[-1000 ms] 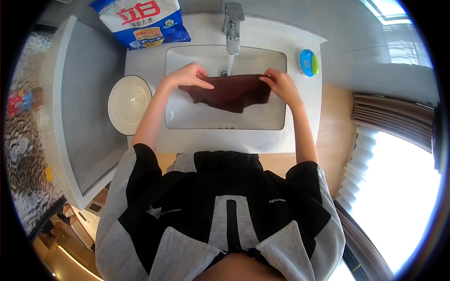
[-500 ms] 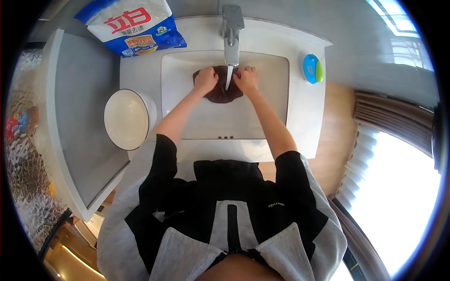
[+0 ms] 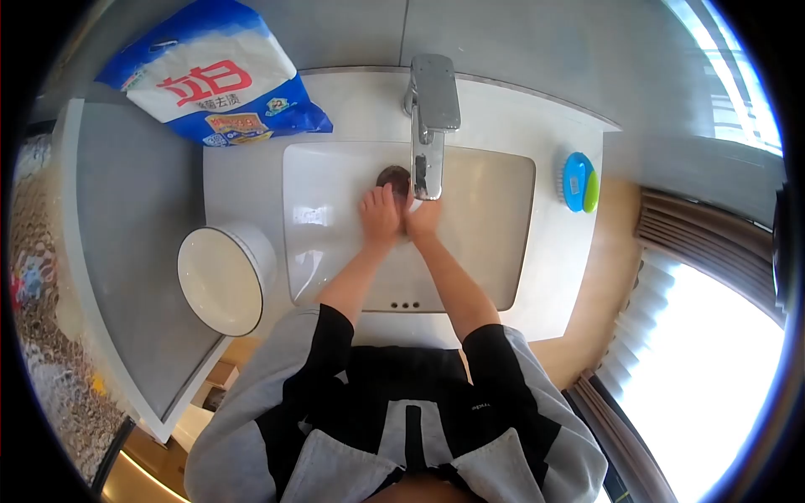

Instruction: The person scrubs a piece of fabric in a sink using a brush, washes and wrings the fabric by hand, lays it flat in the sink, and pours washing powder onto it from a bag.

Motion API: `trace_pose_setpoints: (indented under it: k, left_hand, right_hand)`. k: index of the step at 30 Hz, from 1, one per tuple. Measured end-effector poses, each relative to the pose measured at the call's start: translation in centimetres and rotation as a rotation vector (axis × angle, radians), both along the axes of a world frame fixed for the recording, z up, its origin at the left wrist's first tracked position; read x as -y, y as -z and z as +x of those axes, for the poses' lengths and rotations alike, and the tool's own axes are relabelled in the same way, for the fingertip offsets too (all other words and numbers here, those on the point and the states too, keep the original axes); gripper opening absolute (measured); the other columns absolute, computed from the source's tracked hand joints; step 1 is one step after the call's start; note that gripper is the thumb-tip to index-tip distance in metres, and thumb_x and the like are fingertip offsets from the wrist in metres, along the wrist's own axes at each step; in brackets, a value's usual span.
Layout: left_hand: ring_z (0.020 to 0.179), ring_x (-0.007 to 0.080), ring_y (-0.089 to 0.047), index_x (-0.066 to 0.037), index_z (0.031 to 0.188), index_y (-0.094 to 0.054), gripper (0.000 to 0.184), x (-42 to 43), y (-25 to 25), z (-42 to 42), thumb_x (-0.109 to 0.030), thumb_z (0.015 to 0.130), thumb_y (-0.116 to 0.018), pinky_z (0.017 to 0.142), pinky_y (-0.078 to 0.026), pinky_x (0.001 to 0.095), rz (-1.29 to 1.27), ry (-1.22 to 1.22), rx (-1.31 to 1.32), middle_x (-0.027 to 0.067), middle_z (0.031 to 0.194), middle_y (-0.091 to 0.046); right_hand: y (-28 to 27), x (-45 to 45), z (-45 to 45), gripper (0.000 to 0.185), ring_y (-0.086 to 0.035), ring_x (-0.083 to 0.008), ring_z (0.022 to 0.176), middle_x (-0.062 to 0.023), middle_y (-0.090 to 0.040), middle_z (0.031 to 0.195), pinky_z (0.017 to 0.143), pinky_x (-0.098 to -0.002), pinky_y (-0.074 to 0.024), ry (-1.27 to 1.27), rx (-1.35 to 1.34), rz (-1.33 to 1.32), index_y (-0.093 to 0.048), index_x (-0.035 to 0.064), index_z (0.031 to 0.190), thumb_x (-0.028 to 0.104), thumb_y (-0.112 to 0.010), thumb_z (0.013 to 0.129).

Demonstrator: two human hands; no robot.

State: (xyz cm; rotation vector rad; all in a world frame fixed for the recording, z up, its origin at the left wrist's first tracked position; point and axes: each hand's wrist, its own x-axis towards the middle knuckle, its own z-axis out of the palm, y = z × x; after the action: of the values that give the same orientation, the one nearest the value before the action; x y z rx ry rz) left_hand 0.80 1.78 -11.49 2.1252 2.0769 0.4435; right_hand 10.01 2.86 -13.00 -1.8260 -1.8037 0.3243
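A dark brown cloth (image 3: pixel 392 178) is bunched small in the white sink (image 3: pixel 335 277). My left hand (image 3: pixel 381 216) is closed around its left side, fingertips pointing up toward the back. Pressed against it from the other side is my right hand (image 3: pixel 424 220), partly covered by the faucet (image 3: pixel 433 109). A short stretch of running water (image 3: pixel 415 204) shows at the spout, falling onto my right hand. Most of the cloth is hidden between my two hands.
A blue and white detergent bag (image 3: pixel 222 80) leans at the back left of the counter (image 3: pixel 558 268). A white basin (image 3: pixel 220 281) stands left of the sink. On the right lies a blue and green scrub brush (image 3: pixel 579 183).
My hands have come together beneath the spout, squeezing the cloth that was spread between them into a small bunch. The camera view has shifted, so the sink appears lower.
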Motion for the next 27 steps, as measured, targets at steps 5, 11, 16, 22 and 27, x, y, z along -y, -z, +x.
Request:
trace_pose_setpoints:
  k: [5, 11, 16, 22, 27]
  left_hand:
    - [0.075, 0.0208, -0.051, -0.009, 0.091, -0.050, 0.022, -1.9, 0.4, -0.8, -0.022, 0.073, -0.052, 0.063, -0.040, 0.0354, 0.076, 0.104, 0.040, 0.0031, 0.080, -0.051]
    - [0.065, 0.0277, -0.052, -0.006, 0.073, -0.054, 0.014, -2.6, 1.0, -1.0, -0.019, 0.070, -0.057, 0.061, -0.040, 0.0392, 0.117, 0.153, 0.173, 0.0081, 0.069, -0.054]
    - [0.067, 0.0251, -0.053, -0.007, 0.075, -0.049, 0.011, -1.0, -0.2, -2.2, -0.016, 0.074, -0.055, 0.062, -0.040, 0.0373, 0.044, 0.254, 0.074, 0.0071, 0.071, -0.053]
    - [0.067, 0.0260, -0.053, -0.007, 0.074, -0.046, 0.012, 3.0, -2.4, -3.9, -0.016, 0.077, -0.053, 0.061, -0.040, 0.0378, -0.098, 0.337, 0.172, 0.0079, 0.071, -0.053]
    - [0.065, 0.0266, -0.054, -0.007, 0.073, -0.045, 0.012, 4.5, -3.1, -4.2, -0.016, 0.078, -0.052, 0.059, -0.041, 0.0389, -0.143, 0.309, 0.206, 0.0081, 0.068, -0.053]
  right_hand:
    - [-0.4, -1.1, 0.4, 0.016, -0.050, -0.0262, 0.075, -0.0086, -0.051, 0.076, 0.069, -0.0368, -0.0387, -0.043, 0.058, 0.077, -0.053, 0.0060, 0.075, 0.021, -0.057, 0.069]
    - [1.8, -1.0, 0.8, 0.018, -0.050, -0.0268, 0.073, -0.0096, -0.051, 0.075, 0.070, -0.0367, -0.0382, -0.080, 0.093, 0.018, -0.053, 0.0055, 0.077, 0.019, -0.059, 0.066]
    - [-1.3, 0.1, 1.6, 0.040, -0.053, -0.0275, 0.081, -0.0091, -0.055, 0.081, 0.076, -0.0357, -0.0394, -0.153, 0.173, -0.225, -0.048, 0.0055, 0.095, 0.013, -0.067, 0.060]
    - [-5.0, 2.9, 2.7, 0.041, -0.056, -0.0237, 0.077, -0.0070, -0.057, 0.080, 0.072, -0.0348, -0.0420, -0.290, 0.133, -0.319, -0.047, 0.0060, 0.099, 0.021, -0.067, 0.066]
    - [-4.5, 2.5, 2.1, 0.032, -0.058, -0.0222, 0.073, -0.0076, -0.059, 0.078, 0.068, -0.0344, -0.0438, -0.364, 0.252, -0.365, -0.054, 0.0049, 0.088, 0.030, -0.063, 0.071]
